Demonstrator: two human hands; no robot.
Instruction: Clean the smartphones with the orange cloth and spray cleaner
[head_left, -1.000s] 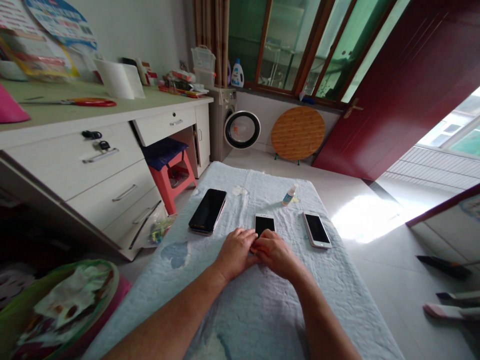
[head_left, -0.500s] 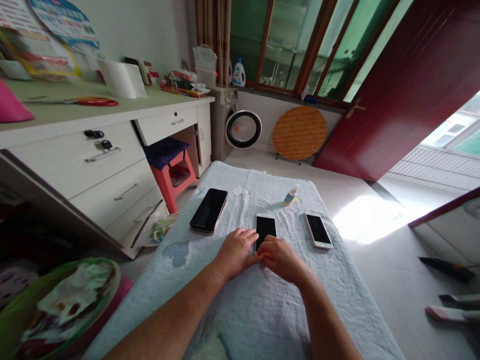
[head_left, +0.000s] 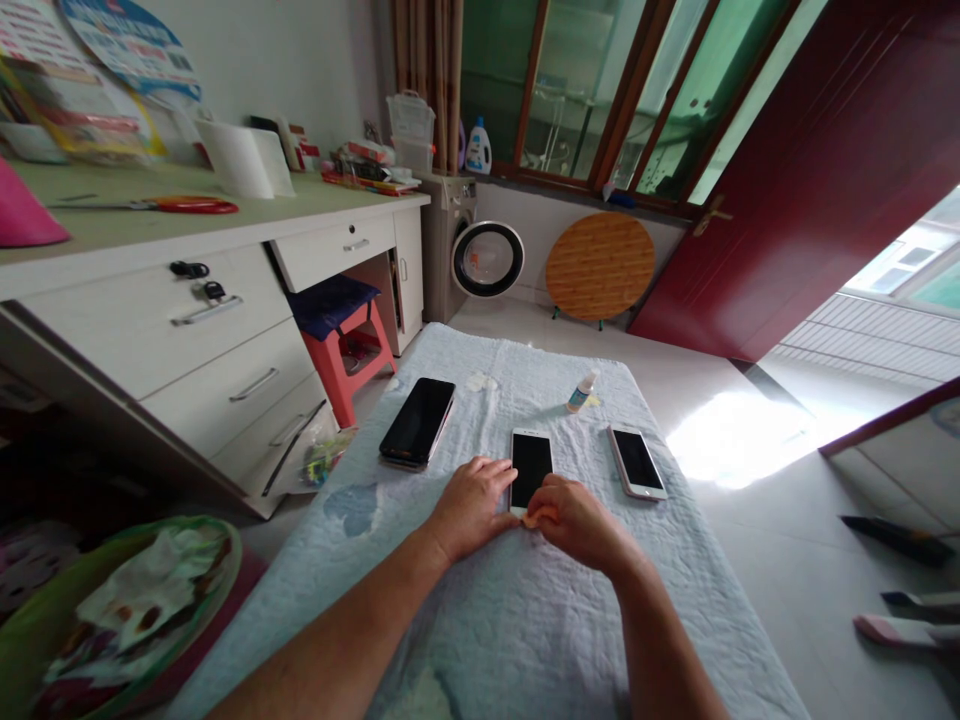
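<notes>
A white smartphone [head_left: 531, 462] with a dark screen lies face up on the pale blue quilted cover [head_left: 517, 620]. My left hand [head_left: 472, 505] holds it at the lower left, fingers on its side edge and thumb at the bottom corner. Pinched in my right hand [head_left: 574, 520] is a small orange cloth [head_left: 538, 516], pressed on the phone's bottom end; most of the cloth is hidden by the fingers. To the left lies a larger black phone [head_left: 418, 420], apparently stacked on something. Another white phone [head_left: 637, 462] rests at the right, and a small spray bottle [head_left: 581, 391] stands beyond.
On the left is a white desk [head_left: 180, 300] with scissors [head_left: 172, 205] and a paper roll [head_left: 244, 160]. A red stool [head_left: 341, 360] stands beside it, and a basin [head_left: 225, 590] with tissues sits lower left. A washing machine [head_left: 442, 240] has its round door open.
My right hand has shifted slightly right along the phone's bottom end with the orange cloth, showing more of the screen. My left hand stays in place.
</notes>
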